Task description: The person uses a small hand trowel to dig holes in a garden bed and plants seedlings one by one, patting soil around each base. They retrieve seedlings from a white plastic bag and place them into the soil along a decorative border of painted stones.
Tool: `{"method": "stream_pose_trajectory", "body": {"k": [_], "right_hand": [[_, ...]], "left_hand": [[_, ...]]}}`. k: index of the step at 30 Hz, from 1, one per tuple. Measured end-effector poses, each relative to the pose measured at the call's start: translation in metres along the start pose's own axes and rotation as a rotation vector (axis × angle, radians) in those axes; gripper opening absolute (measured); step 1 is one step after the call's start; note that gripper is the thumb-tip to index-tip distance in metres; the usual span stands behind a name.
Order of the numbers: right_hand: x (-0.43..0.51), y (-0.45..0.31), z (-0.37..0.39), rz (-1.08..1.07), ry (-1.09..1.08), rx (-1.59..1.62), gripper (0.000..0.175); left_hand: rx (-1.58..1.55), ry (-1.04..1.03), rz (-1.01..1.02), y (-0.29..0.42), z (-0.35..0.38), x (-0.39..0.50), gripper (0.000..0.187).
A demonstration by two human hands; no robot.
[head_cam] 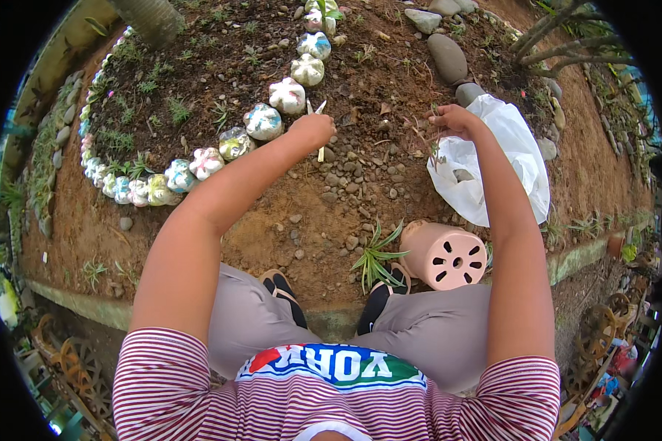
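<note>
My left hand (313, 132) grips a pair of scissors (321, 154) above the soil, with two blade tips parted beyond the fingers. Beside the row of painted bottle bottoms (287, 96), that hand is over brown earth and small stones. My right hand (455, 121) pinches a thin weed sprig (437, 151) with reddish stems. It is at the near-left side of a white plastic bag (516, 149), which lies crumpled on the ground. Part of the bag is hidden by my right forearm.
A pink plastic pot (436, 256) lies on its side near my right foot, next to a spiky green plant (380, 253). Large grey stones (447, 58) edge the bed ahead. A tree trunk (149, 22) stands far left, and bare branches (557, 47) reach in at upper right.
</note>
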State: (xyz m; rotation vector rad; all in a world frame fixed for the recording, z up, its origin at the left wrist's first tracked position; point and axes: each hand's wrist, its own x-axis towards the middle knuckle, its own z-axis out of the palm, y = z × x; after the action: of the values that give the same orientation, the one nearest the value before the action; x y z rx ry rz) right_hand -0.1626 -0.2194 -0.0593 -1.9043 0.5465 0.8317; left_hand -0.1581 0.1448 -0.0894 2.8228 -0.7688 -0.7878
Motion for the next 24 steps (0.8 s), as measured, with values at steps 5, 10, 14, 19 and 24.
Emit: {"method": "stream_pose_trajectory", "body": {"k": [5, 10, 14, 19, 24], "right_hand": [[-0.009, -0.011, 0.002, -0.028, -0.178, 0.157, 0.032], [-0.016, -0.016, -0.012, -0.039, -0.237, 0.3, 0.035], [-0.017, -0.014, -0.021, -0.078, -0.171, 0.294, 0.036], [-0.013, -0.008, -0.017, -0.15, -0.194, 0.329, 0.04], [-0.004, -0.018, -0.007, -0.135, -0.116, 0.252, 0.036]], "left_hand": [[0.296, 0.155, 0.048, 0.017, 0.001, -0.025, 0.048], [0.136, -0.084, -0.039, -0.002, -0.064, -0.005, 0.035], [-0.069, -0.268, -0.127, -0.004, -0.062, 0.012, 0.036], [-0.146, 0.057, -0.033, 0.007, -0.011, -0.004, 0.04], [0.034, 0.005, -0.087, 0.051, 0.037, -0.025, 0.068]]}}
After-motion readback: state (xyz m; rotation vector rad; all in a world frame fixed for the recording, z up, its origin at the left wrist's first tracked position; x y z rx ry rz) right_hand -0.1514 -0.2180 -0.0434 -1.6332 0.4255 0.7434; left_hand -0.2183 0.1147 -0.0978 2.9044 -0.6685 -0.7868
